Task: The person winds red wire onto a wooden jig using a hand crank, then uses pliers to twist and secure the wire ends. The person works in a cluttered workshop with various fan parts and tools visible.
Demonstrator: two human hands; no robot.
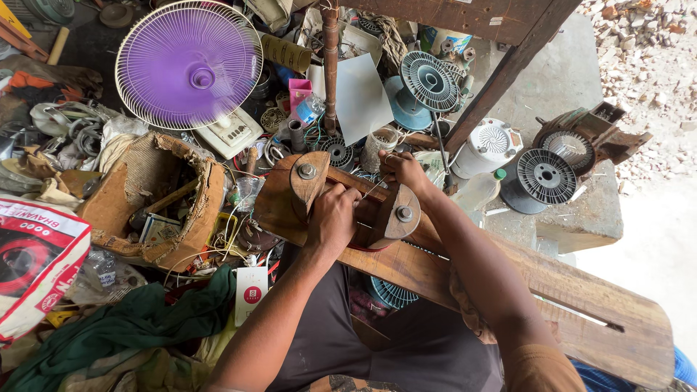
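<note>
A wooden winding jig, made of two round wooden discs on a bolt, rests on a long wooden plank across my lap. My left hand is closed over the spool between the discs. At the jig's far side my right hand pinches a thin wire that runs down to the spool. The coil itself is mostly hidden under my left hand.
A purple table fan stands at the back left. Beside it sits a torn cardboard box of parts. Black wire spools and a white motor housing stand on the concrete slab at right. Green cloth lies at lower left.
</note>
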